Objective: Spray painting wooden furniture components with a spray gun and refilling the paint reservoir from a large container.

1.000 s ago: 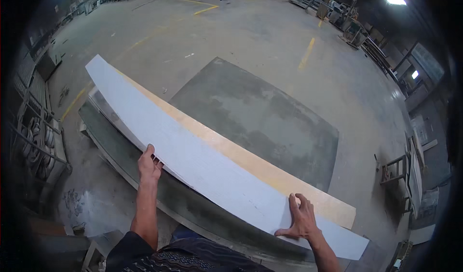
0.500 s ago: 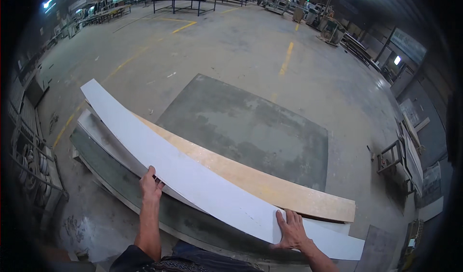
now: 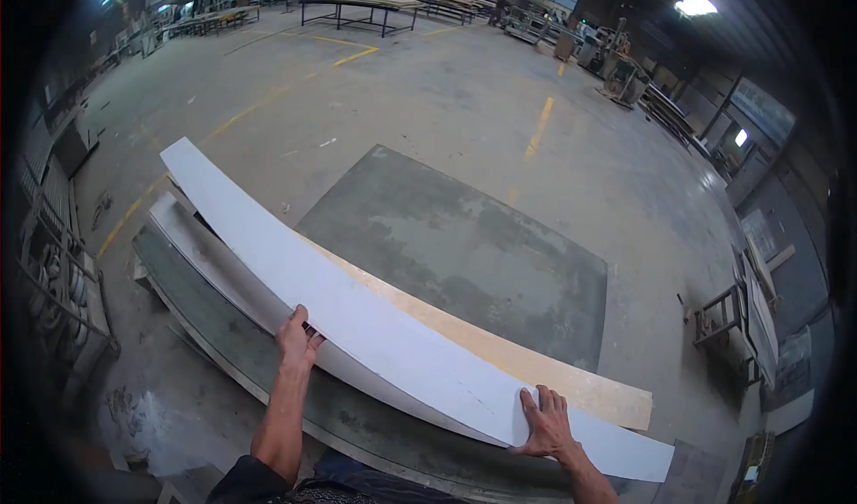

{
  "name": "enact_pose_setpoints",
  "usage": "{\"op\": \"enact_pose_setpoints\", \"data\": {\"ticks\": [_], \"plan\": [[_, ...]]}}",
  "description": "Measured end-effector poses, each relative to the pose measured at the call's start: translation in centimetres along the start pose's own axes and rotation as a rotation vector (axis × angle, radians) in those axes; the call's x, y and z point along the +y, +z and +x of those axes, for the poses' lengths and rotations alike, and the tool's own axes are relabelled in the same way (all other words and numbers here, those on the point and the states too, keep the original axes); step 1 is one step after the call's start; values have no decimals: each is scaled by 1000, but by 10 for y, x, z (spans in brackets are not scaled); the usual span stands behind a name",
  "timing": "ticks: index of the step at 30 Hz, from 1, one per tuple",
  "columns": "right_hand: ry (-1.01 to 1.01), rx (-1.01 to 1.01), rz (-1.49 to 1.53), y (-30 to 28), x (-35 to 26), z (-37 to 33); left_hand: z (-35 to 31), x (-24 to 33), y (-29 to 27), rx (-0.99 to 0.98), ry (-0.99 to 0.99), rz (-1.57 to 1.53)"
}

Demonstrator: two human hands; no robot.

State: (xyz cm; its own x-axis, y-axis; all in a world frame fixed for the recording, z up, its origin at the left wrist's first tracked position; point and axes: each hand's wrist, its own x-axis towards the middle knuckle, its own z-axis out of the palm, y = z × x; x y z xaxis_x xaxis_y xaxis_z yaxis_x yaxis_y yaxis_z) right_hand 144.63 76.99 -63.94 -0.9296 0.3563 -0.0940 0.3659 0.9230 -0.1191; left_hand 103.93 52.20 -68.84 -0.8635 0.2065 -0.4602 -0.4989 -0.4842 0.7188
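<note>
A long white board (image 3: 375, 325) stretches from the far left to the near right, held between both my hands. My left hand (image 3: 297, 337) grips its near edge around the middle, thumb on top and fingers curled beneath. Toward the right end, my right hand (image 3: 546, 422) clasps the same near edge, its fingers spread over the top face. Partly covered below lies a pale wooden board (image 3: 571, 374), showing along the far side. A second whitish board (image 3: 210, 249) lies under the left part, on a dark green bench top (image 3: 223, 312).
A large dark green sheet (image 3: 473, 245) lies on the floor beyond the boards. On the left stands a metal rack (image 3: 67, 290); at right, a small metal stand (image 3: 723, 316) with panels leaning by it. A long table (image 3: 357, 6) stands far back.
The white board has shifted away from me over the pale wooden board, covering more of it. My left hand has moved right and slightly forward with the board; my right hand moved only slightly.
</note>
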Motion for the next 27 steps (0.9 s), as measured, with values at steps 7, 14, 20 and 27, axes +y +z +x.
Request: {"op": "enact_pose_setpoints", "data": {"ticks": [7,14,20,27], "plan": [[4,123,-22,13,-15,-7,23,-9,9,-61,40,159],[166,-56,-158,4,-13,0,21,-3,29,-6,91,71],[-15,190,-125,30,-15,49,70,-1,17,-11,95,47],[-5,161,-104,43,-18,95,111,6,4,50,85,7]]}}
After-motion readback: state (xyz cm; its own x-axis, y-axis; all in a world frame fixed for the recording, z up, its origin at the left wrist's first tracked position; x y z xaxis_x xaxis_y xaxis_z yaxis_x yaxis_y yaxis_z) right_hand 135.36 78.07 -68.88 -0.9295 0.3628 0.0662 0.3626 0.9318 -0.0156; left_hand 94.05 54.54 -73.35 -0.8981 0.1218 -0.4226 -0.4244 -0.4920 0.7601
